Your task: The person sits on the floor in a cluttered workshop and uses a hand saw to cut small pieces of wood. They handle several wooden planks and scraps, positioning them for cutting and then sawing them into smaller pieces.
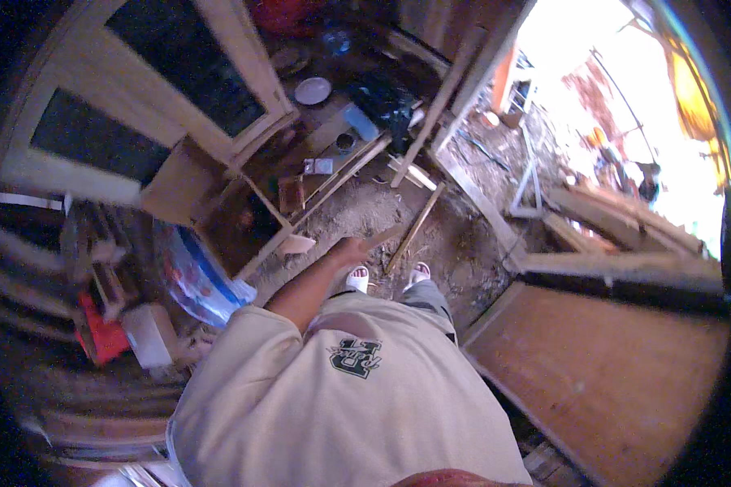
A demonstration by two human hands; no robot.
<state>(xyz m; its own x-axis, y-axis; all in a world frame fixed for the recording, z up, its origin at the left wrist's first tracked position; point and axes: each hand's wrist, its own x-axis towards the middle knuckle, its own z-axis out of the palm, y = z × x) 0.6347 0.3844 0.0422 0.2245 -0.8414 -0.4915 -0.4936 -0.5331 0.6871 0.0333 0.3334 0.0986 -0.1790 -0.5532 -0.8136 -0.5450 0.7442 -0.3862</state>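
My left arm reaches forward from a beige shirt sleeve, and my left hand (348,252) is closed around one end of a short, flat piece of wood (384,235). The piece points forward and to the right, above the dirt floor. Just beyond it a long thin wooden stick (415,227) slants in front of my sandalled feet. A small pale block (297,244) is left of the hand, beside an open wooden box (240,231). Nowhere in the picture does my right hand show.
Wooden doors with dark panels (191,61) stand at the left. A low wooden surface ahead bears a dark cup (346,141) and a white plate (313,91) lies behind. Plastic wrapping (199,276) is at left. A plywood panel (609,365) and the doorway sill (483,207) are right.
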